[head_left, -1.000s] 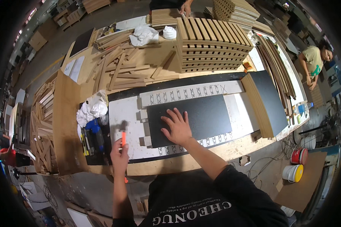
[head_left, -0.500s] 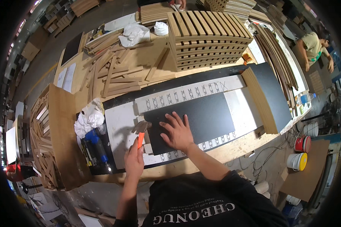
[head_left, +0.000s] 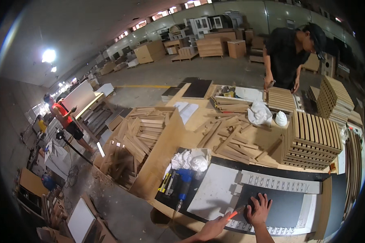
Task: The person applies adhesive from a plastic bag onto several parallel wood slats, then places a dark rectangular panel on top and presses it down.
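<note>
My left hand (head_left: 213, 227) is closed round the orange handle of a hammer (head_left: 232, 215), whose dark head is at the left end of a dark flat panel (head_left: 286, 202). My right hand (head_left: 258, 209) lies on that panel with its fingers spread and holds nothing. Along the panel's far side runs a white strip (head_left: 278, 182) marked with a row of crossed shapes. A similar strip (head_left: 271, 231) lies along its near side, partly behind my right wrist. Left of the panel is a plain white board (head_left: 215, 188).
White crumpled plastic (head_left: 190, 160) and a blue power tool (head_left: 184, 184) lie left of the board. A box (head_left: 156, 156) of wooden strips stands beyond them. Loose strips (head_left: 231, 139) and stacked slatted panels (head_left: 312, 141) lie behind. A co-worker (head_left: 288, 56) bends over the far end.
The view has swung up and to the left, so the hall and other people show. The hammer stays in my left hand near the panel's end; my right hand still rests on the panel.
</note>
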A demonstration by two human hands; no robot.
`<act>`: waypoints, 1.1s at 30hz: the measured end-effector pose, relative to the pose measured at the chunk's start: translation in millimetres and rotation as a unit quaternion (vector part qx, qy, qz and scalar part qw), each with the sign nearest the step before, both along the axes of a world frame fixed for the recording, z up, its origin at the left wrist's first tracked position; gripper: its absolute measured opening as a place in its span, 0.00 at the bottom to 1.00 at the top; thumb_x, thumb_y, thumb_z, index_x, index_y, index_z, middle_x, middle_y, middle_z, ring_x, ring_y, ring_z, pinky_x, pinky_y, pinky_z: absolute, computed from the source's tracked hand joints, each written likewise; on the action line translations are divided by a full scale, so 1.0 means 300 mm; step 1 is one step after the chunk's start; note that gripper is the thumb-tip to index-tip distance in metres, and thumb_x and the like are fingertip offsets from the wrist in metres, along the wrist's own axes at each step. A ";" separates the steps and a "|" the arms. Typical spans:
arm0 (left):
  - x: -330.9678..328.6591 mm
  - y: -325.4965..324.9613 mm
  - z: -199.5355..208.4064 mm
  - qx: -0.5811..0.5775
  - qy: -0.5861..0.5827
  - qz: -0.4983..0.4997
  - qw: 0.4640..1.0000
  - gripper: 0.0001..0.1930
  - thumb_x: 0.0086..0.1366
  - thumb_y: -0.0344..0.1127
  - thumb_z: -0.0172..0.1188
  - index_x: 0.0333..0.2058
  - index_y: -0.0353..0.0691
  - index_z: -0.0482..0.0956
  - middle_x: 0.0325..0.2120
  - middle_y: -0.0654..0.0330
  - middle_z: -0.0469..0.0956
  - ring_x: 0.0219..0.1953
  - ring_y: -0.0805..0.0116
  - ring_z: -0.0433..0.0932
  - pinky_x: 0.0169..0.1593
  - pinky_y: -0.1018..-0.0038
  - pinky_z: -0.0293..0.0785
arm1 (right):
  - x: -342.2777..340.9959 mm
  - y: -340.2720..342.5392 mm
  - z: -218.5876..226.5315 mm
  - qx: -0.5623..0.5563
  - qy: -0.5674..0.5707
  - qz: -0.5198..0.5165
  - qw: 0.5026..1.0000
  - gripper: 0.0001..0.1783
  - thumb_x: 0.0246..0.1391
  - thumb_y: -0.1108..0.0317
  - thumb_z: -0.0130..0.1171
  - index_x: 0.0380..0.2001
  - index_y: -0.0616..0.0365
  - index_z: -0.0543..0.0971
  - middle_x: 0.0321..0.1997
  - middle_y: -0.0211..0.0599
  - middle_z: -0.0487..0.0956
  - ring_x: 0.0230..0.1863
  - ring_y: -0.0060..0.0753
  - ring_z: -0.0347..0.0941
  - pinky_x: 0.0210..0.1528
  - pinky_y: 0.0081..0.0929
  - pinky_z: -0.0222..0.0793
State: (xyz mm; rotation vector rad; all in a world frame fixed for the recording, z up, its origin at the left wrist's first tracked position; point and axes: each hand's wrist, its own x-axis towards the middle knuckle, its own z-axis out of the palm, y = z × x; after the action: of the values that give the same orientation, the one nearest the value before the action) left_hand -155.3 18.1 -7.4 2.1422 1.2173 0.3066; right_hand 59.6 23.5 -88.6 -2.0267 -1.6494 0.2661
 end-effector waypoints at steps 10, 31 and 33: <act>-0.004 -0.111 -0.098 0.133 -0.066 -0.001 0.989 0.31 0.62 0.31 0.50 0.64 0.52 0.57 0.55 0.43 0.67 0.34 0.58 0.80 0.31 0.65 0.75 | 0.030 0.017 -0.029 0.010 -0.001 0.005 1.000 0.23 0.45 0.60 0.55 0.48 0.47 0.74 0.61 0.42 0.63 0.68 0.52 0.48 0.66 0.64 0.34; 0.162 -0.252 -0.166 0.102 0.016 0.256 0.961 0.24 0.66 0.43 0.48 0.61 0.52 0.62 0.35 0.43 0.78 0.36 0.41 0.77 0.40 0.51 0.72 | 0.794 -0.452 -0.168 0.018 0.309 -0.152 0.939 0.22 0.34 0.76 0.70 0.38 0.70 0.77 0.27 0.42 0.81 0.28 0.29 0.77 0.32 0.25 0.73; 0.152 -0.237 -0.244 0.081 0.050 0.282 0.955 0.23 0.66 0.42 0.48 0.59 0.51 0.64 0.34 0.43 0.78 0.36 0.42 0.77 0.40 0.51 0.72 | 0.790 -0.445 -0.167 0.001 0.297 -0.156 0.942 0.22 0.33 0.74 0.70 0.37 0.69 0.78 0.28 0.44 0.81 0.29 0.33 0.79 0.34 0.27 0.73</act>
State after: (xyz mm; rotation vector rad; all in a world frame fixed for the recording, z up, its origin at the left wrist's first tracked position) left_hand -109.7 -53.0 -80.5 1.9153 1.9153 0.5610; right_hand 296.8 -109.9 -138.6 -1.9114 -0.9462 0.6793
